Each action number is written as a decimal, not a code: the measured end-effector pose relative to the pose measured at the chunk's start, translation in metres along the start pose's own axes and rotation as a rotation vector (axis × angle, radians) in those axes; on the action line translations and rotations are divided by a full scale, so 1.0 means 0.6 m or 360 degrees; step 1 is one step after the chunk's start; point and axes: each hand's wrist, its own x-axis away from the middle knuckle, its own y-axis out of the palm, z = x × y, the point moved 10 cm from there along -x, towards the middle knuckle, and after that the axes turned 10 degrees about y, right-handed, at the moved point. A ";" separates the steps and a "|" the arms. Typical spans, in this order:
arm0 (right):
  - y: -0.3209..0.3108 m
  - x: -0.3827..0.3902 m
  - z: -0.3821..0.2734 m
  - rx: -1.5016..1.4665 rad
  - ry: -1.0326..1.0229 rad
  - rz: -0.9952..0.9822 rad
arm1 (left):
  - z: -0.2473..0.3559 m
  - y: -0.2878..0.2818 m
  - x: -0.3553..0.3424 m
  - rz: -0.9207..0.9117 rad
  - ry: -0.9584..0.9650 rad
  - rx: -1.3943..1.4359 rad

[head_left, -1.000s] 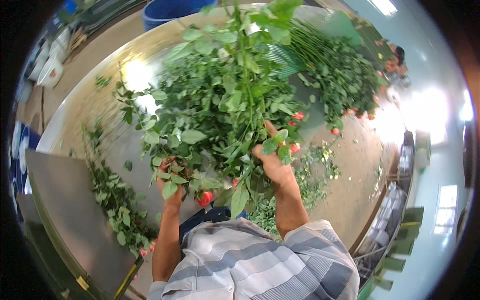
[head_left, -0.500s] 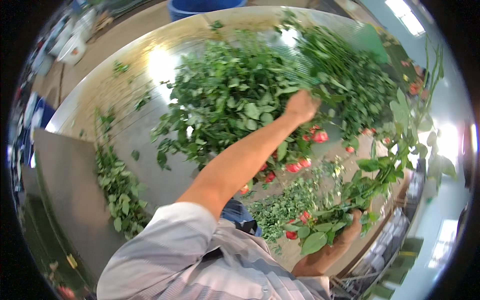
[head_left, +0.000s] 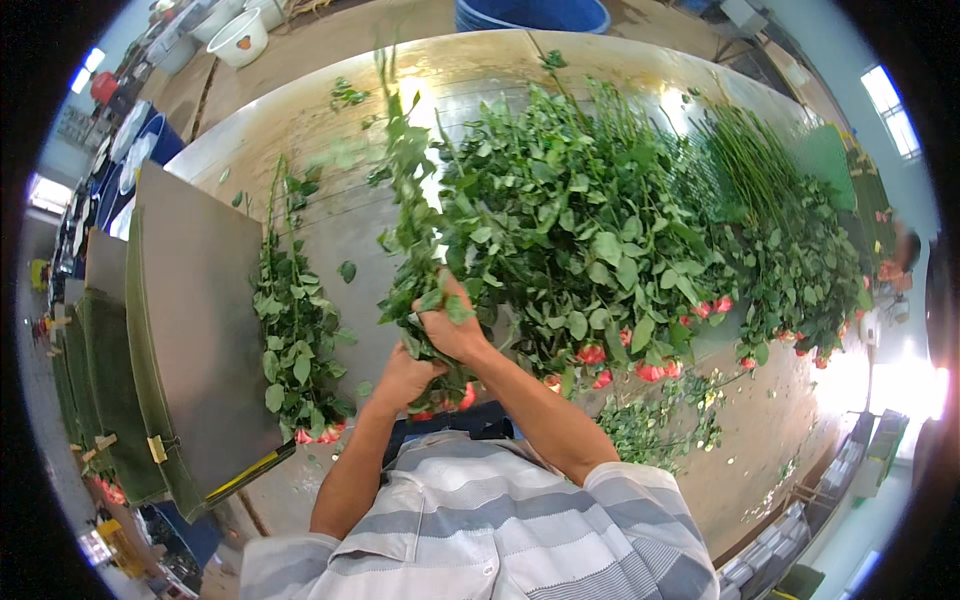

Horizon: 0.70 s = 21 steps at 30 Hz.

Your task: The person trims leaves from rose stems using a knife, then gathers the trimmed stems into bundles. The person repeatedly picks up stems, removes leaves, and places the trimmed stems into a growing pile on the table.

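In front of my body, a small bunch of leafy red roses (head_left: 408, 225) stands out from my hands, stems pointing to the far side and blooms toward me. My left hand (head_left: 400, 380) closes round it near the flower heads. Just above, my right hand (head_left: 455, 325) grips the same bunch, fingers wrapped among the leaves. Close by on the right lies a large heap of roses (head_left: 585, 225), its red blooms at the near edge. To the left, a few roses (head_left: 300, 345) lie in a narrow row on the metal table (head_left: 365, 290).
A grey board (head_left: 205, 290) edged in green cloth stands upright at the left. More roses (head_left: 750, 165) lie at the far right beside green mesh (head_left: 828, 160). Leaf litter (head_left: 665, 415) covers floor near the table. A blue tub (head_left: 530, 15) and white bucket (head_left: 238, 40) stand beyond.
I have turned left from the heap. My left hand has come off the heap and now holds the bunch together with my right hand, which has swung in from the right.
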 end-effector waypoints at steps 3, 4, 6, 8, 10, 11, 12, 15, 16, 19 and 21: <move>0.008 -0.014 -0.025 0.0709 -0.0260 0.0198 | -0.129 -0.046 0.036 0.0410 -0.0521 0.0566; -0.027 -0.017 -0.039 0.1042 -0.0552 0.0584 | -0.156 -0.054 0.031 0.0356 -0.0444 0.0401; -0.099 -0.036 -0.049 0.1268 -0.0468 0.0791 | -0.214 -0.070 0.037 0.0269 -0.0322 0.0050; -0.160 -0.067 0.013 0.1618 -0.0269 0.0961 | -0.245 -0.065 0.032 0.0230 -0.0355 0.0358; -0.186 -0.087 0.058 0.1810 0.0352 0.0849 | -0.228 -0.058 0.016 0.0169 -0.0388 0.0662; -0.194 -0.097 0.068 0.1885 0.0401 0.0841 | -0.198 -0.069 0.018 0.0045 -0.0361 0.0313; -0.195 -0.104 0.070 0.1964 0.0429 0.0818 | -0.209 -0.075 0.019 0.0087 -0.0328 0.0358; -0.170 -0.094 0.007 0.1986 -0.0113 0.0957 | -0.233 -0.070 0.015 0.0198 -0.0246 0.0533; -0.145 -0.083 -0.030 0.1847 -0.0148 0.0884 | -0.233 -0.073 0.014 0.0193 -0.0252 0.0546; -0.083 -0.076 -0.059 0.1621 -0.0449 0.0779 | -0.216 -0.081 0.017 0.0147 -0.0110 0.0444; -0.040 -0.115 -0.038 0.1405 -0.0364 0.0533 | -0.234 -0.092 0.026 0.0046 -0.0261 0.0107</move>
